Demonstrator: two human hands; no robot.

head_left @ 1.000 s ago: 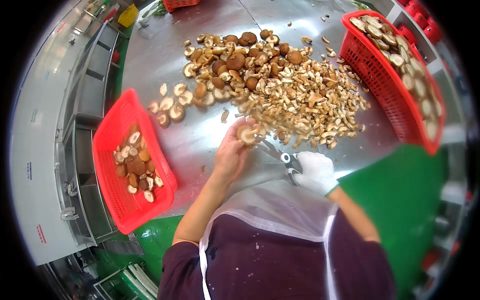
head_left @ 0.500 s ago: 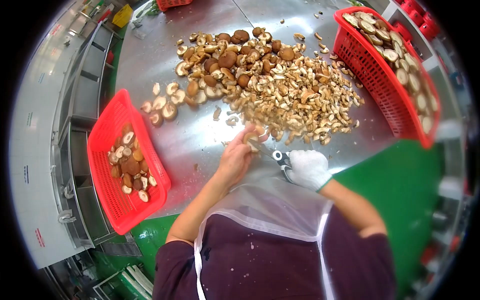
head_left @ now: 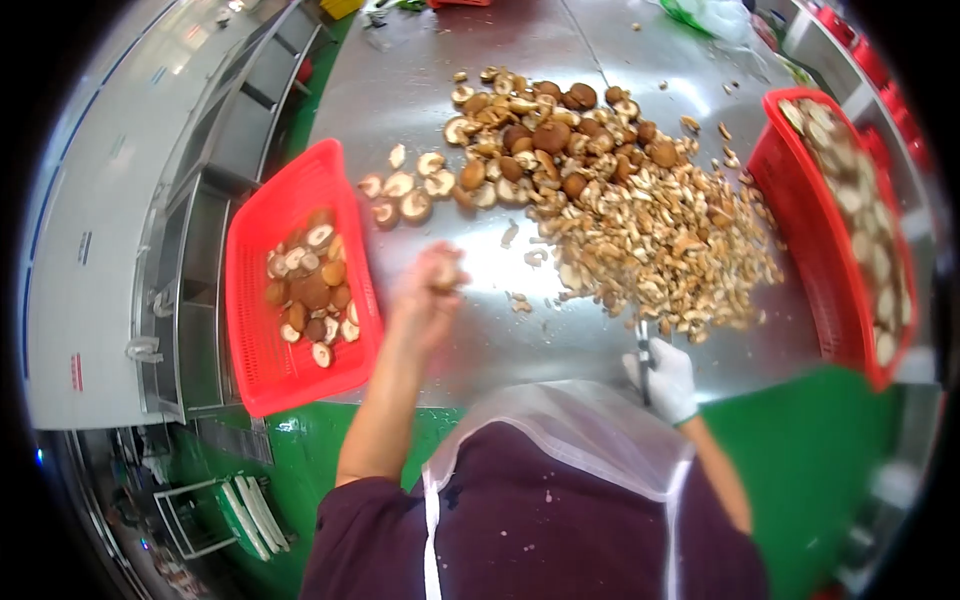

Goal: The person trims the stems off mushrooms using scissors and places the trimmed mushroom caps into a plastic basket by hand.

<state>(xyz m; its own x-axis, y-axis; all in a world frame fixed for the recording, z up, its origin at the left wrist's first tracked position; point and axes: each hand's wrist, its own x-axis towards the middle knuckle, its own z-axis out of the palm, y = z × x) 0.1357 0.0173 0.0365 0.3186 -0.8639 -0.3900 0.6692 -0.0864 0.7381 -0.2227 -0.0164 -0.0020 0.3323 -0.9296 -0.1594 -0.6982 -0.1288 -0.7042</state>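
My bare left hand (head_left: 430, 290), blurred by motion, holds a mushroom (head_left: 447, 275) above the metal table, between the left basket and the mushroom pile. My right hand (head_left: 665, 378), in a white glove, grips scissors (head_left: 643, 350) whose blades point away from me toward the pile's near edge. Whole brown mushrooms (head_left: 550, 137) lie at the pile's upper left, with many small cut stems (head_left: 680, 245) to their right. Several caps (head_left: 415, 205) lie loose on the left.
A red basket (head_left: 350, 240) with some mushrooms in it stands at the left table edge. Another red basket (head_left: 815, 240), full of pale mushroom pieces, stands at the right. A clear plastic bag (head_left: 715, 20) lies at the far right. The floor (head_left: 780, 480) is green.
My left hand has moved left, away from the scissors, with a mushroom. The scissors have turned to point straight ahead. The whole view has shifted, with the table contents now farther right.
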